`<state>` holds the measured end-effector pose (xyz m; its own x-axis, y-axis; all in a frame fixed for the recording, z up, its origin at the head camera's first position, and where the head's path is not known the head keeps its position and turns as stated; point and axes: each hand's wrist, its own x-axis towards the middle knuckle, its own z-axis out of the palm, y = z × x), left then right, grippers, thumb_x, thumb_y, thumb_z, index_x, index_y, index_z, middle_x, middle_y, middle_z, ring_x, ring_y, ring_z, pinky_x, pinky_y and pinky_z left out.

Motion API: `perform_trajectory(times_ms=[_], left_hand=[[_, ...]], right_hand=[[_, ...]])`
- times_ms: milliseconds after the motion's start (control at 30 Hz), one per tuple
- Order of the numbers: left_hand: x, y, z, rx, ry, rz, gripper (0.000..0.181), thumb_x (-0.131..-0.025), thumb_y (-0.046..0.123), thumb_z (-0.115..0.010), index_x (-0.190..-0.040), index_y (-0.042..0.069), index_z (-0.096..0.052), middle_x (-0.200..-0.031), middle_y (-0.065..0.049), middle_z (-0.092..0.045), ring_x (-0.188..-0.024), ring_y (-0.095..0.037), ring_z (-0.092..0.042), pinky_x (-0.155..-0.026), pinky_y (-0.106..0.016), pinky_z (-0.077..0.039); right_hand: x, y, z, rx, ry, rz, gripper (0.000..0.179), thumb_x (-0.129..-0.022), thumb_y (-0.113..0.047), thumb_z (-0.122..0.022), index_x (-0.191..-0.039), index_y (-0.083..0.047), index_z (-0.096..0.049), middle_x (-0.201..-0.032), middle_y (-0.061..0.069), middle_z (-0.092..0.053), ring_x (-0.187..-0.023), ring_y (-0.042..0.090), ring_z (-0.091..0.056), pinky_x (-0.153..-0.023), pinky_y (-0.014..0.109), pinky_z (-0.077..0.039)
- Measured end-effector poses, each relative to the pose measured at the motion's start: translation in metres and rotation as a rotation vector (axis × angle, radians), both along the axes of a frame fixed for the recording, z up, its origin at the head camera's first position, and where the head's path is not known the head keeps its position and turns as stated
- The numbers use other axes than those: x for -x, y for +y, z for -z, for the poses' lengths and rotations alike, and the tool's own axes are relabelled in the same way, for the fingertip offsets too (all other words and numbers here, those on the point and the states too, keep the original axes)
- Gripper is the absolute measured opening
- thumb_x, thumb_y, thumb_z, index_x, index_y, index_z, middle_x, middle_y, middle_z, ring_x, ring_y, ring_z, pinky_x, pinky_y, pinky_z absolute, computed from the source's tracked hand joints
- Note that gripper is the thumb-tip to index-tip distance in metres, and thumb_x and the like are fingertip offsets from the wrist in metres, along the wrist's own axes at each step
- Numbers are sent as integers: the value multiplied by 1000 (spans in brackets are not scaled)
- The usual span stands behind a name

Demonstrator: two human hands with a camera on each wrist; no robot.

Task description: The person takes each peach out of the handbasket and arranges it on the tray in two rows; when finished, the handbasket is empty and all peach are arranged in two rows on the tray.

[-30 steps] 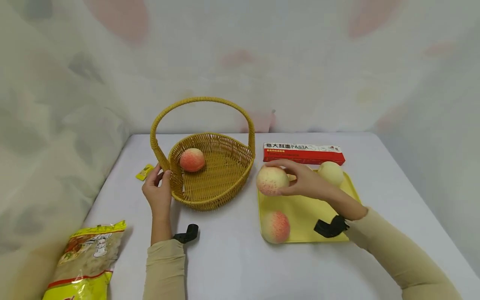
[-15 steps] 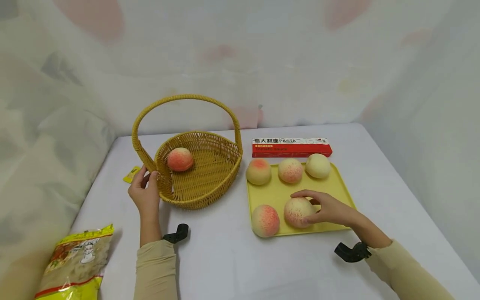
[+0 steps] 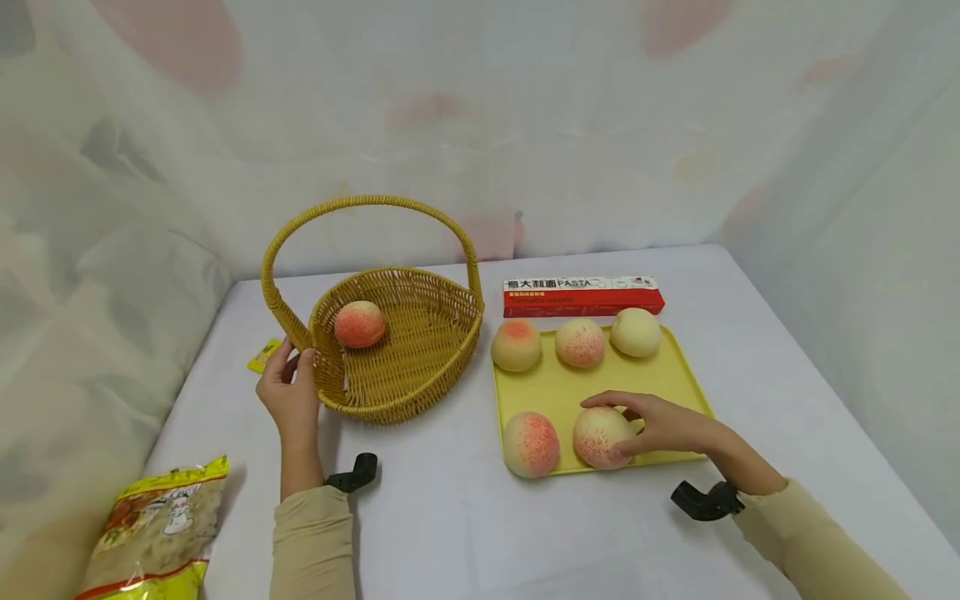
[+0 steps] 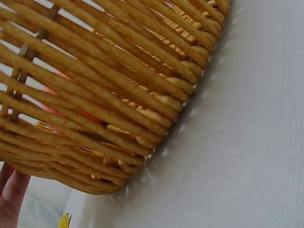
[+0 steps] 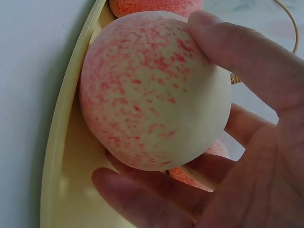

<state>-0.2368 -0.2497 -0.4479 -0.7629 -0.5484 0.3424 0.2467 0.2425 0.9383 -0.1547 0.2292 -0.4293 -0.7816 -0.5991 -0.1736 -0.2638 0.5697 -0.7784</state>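
Observation:
My left hand (image 3: 291, 392) pinches the wicker basket (image 3: 405, 408) at the foot of its tall handle, on the left side. One red-and-cream peach (image 3: 360, 324) lies inside the basket. My right hand (image 3: 667, 429) holds a pale peach with pink speckles (image 3: 602, 437) at the front of the yellow tray (image 3: 555, 392); in the right wrist view, thumb and fingers curl round this peach (image 5: 152, 95). To its left on the tray sits a red-blushed peach (image 3: 531, 444). Along the tray's back edge stand an orange-topped peach (image 3: 516, 346), a pink-speckled one (image 3: 580, 342) and a cream one (image 3: 636, 332).
Behind the tray lies a red-and-white pasta box (image 3: 583, 297). A small yellow packet (image 3: 264, 356) is left of the basket, behind my left hand. At the front left lies a plastic food bag (image 3: 153, 529). Fabric walls enclose the table's back and sides.
My right hand has carried the speckled peach from over the tray's back left to its front middle, beside the red-blushed peach. My left hand keeps its grip on the basket. The head view has shifted.

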Motion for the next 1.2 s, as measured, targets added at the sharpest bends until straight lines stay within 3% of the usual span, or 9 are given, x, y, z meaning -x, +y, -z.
perform_trajectory(times_ms=[233,400,533,833,1000,1200], left_hand=[[-5,3,-4,2,-12,0,35,-89,11,-61,-124,13,-60,-120,-5,-59,-98,-10,-58,-90,-24,-47],[-16,12,-20,1,-4,11,36,-88,6,-60,-124,4,-58,-117,-8,-58,-98,-11,-58,-91,-27,-47],[-19,17,-26,5,16,19,35,-88,4,-60,-123,2,-58,-115,-9,-58,-98,-15,-58,-91,-26,-47],[-15,15,-24,-4,12,23,34,-87,6,-62,-122,6,-61,-114,-10,-60,-99,-17,-58,-91,-29,-47],[-6,7,-13,-17,24,21,35,-87,6,-62,-122,6,-61,-113,-8,-60,-100,-19,-58,-90,-27,-48],[-2,2,-5,-12,4,-2,35,-88,9,-62,-122,10,-61,-116,-6,-59,-100,-16,-58,-91,-28,-47]], right_hand=[[0,-4,0,0,-49,29,68,-77,-33,-74,-136,-19,-44,-136,3,-44,-116,27,-44,-86,42,-44],[1,-4,0,-30,24,2,65,-79,-27,-71,-136,-14,-44,-135,5,-45,-123,26,-40,-99,48,-37],[3,-5,-2,-29,5,10,66,-79,-26,-72,-136,-12,-44,-136,7,-45,-124,29,-39,-101,52,-33],[2,-9,0,-61,12,20,59,-78,-26,-72,-131,-15,-49,-130,1,-49,-117,22,-44,-97,46,-38],[0,-13,3,-74,31,-22,64,-75,-41,-74,-130,-20,-49,-128,-4,-49,-114,17,-46,-95,40,-40],[0,-15,2,-75,33,-16,68,-74,-40,-75,-133,-17,-48,-129,-2,-48,-113,17,-46,-95,40,-41]])
